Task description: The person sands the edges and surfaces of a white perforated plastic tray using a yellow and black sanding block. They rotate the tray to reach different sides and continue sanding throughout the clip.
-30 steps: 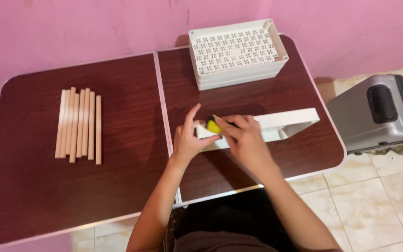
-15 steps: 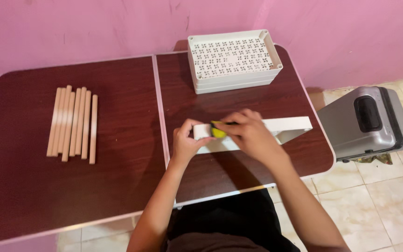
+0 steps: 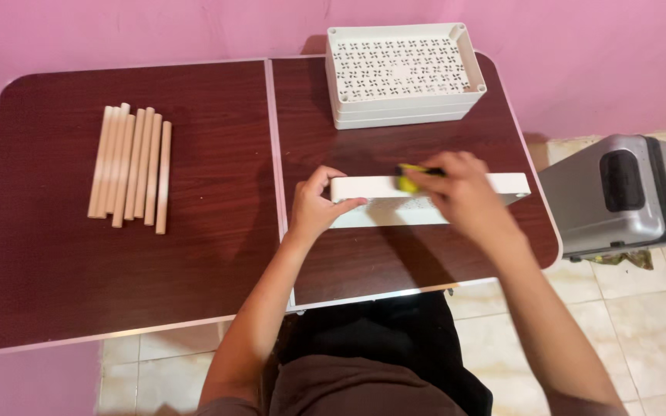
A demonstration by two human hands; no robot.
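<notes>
White shelf panel [image 3: 425,202] lies flat at the counter's [image 3: 210,254] near right edge, my left hand [image 3: 316,206] clamping its left end to steady it while my right hand [image 3: 460,192] closes on a yellow tool [image 3: 408,179] pressed against its top edge.

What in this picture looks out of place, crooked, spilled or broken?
Nothing is spilled or broken. The wooden sticks lie side by side, though their ends are a little uneven. The white trays sit stacked. The left hand steadies the white tray on its side, and the right hand holds a yellow thing against it.
</notes>
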